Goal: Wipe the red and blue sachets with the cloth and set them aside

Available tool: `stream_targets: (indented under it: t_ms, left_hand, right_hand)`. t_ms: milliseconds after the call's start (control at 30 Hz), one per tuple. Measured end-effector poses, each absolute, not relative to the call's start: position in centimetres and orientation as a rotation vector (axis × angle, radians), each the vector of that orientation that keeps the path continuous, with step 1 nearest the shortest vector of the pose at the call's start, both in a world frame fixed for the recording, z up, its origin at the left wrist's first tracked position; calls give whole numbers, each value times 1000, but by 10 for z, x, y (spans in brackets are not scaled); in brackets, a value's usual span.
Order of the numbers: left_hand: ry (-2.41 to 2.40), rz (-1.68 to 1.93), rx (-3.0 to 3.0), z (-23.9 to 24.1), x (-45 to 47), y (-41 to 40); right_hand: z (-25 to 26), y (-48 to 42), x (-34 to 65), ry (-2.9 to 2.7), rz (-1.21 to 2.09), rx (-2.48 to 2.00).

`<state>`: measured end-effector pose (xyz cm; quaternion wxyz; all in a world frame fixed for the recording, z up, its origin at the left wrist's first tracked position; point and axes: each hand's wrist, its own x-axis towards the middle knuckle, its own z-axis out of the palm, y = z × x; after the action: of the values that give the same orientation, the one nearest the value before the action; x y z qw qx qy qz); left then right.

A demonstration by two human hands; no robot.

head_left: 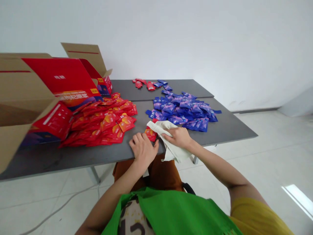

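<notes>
My right hand point(179, 137) is closed on a whitish cloth point(174, 151), which hangs partly over the table's front edge. Under the cloth's left side, a red sachet point(150, 134) lies partly covered on the table. My left hand point(143, 147) rests at the table edge just left of that sachet, its fingers bent and the thumb spread apart, near the sachet's lower edge. Left of it is a heap of red sachets point(102, 122). Beyond the cloth, to the right, lies a pile of blue-purple sachets point(184, 109).
A large open cardboard box point(26, 94) with raised flaps stands on the left, with a red and purple printed carton point(73, 81) beside it. Several red sachets point(151, 86) and blue sachets point(161, 82) lie at the back of the dark grey table point(234, 125). A white wall rises behind.
</notes>
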<state>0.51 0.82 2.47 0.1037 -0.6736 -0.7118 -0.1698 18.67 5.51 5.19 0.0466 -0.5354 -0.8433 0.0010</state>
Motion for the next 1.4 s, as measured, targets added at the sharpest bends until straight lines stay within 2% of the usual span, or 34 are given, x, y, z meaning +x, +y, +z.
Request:
stream_targets:
  t_ms: [200,467,567,633,767,833,1100,1267,1400]
  left_hand:
    - [-2029,-512,-2085,24,0,30]
    - [-2175,-1119,-2278,14,-33,41]
    - [-2139,-1048,-2416,15,-40,43]
    - [-2215,-974,-2377,16,-44,43]
    - [-2146,-1131,-2385,17,-48,40]
    - [-2103,-1195,-2406,16,-48,39]
    - [-2142,-944,-2445,16,-43,40]
    - [-2193,-1138,-2406,14,-41,41]
    - [-2164,-1156,-2450,13,-44,42]
  right_hand:
    - [48,44,200,-2472,-41,-1556]
    - [57,53,164,-2712,56,-1067]
    - [50,64,141,-2779,57,-999]
    - [45,75,133,-2768,24,-1110]
    - [42,97,137,-2654,-94,-1510]
    - [41,101,140,-2628,-116,-1560]
    - [35,67,122,-2671,-35,-1128]
    - [34,58,125,-2818,21,-885]
    - [34,50,148,-2867,38,-847]
